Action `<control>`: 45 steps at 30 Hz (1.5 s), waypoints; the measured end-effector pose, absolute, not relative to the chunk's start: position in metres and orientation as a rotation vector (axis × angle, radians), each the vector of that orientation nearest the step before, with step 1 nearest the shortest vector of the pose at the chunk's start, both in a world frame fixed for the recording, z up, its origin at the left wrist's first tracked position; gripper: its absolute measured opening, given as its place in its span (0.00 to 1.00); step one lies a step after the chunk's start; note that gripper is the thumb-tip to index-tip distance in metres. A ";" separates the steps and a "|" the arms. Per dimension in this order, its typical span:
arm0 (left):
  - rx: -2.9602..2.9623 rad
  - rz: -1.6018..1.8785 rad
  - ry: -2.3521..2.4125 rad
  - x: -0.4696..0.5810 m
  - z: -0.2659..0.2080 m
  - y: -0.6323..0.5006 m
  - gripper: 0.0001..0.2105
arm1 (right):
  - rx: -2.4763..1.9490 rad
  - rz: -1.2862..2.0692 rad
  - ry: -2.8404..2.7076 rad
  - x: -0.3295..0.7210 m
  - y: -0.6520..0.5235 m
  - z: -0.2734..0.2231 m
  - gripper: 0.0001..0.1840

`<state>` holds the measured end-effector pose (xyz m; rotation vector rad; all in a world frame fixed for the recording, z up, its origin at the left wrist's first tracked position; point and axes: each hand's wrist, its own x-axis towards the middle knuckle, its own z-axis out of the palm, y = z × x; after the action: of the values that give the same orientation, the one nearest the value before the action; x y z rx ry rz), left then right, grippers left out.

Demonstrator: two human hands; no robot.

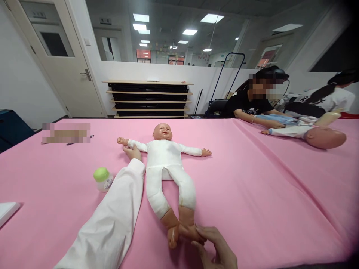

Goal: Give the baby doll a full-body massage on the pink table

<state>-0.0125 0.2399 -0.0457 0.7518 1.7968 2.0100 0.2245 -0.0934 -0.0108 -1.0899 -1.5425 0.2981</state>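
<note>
A baby doll [165, 155] with a white cloth body lies face up on the pink tablecloth, arms spread and feet towards me. My left hand [132, 152], in a white sleeve, is at the doll's arm on the left, its fingers closed about the forearm near the wrist. At the near end, my right hand [217, 246] grips the doll's foot [192, 231] on the right between thumb and fingers. Beside my left forearm stands a small jar [103, 180] with a green lid.
A white flat object [8, 213] lies at the left edge. Behind it is a blurred-out item [67, 133]. At the far right, a person in black [246, 101] handles another doll [322, 137]; a second person in white [322, 99] sits beyond. A shelf [148, 99] stands behind the table.
</note>
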 end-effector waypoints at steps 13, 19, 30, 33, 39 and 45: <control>1.858 1.837 1.591 0.005 -0.029 0.220 0.23 | -1.004 0.085 -1.683 0.228 0.050 0.059 0.05; 2.178 1.630 1.622 0.009 -0.027 0.217 0.24 | -1.118 0.293 -1.593 0.220 0.087 0.043 0.06; 1.878 1.810 1.644 0.006 -0.027 0.219 0.25 | -1.095 0.316 -1.573 0.228 0.052 0.059 0.07; 1.474 1.961 1.693 -0.001 -0.032 0.225 0.28 | -1.098 0.211 -1.613 0.236 0.011 0.058 0.04; 0.922 2.021 1.786 -0.013 -0.040 0.233 0.30 | -1.140 0.176 -1.636 0.239 -0.060 0.024 0.07; 0.839 1.919 2.086 -0.012 -0.034 0.223 0.26 | -1.257 0.277 -1.544 0.224 -0.101 -0.015 0.09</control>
<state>-0.0117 0.2230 -0.0340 0.8389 2.0860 1.9194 0.2238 -0.1008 -0.0153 -1.2573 -1.5437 0.2768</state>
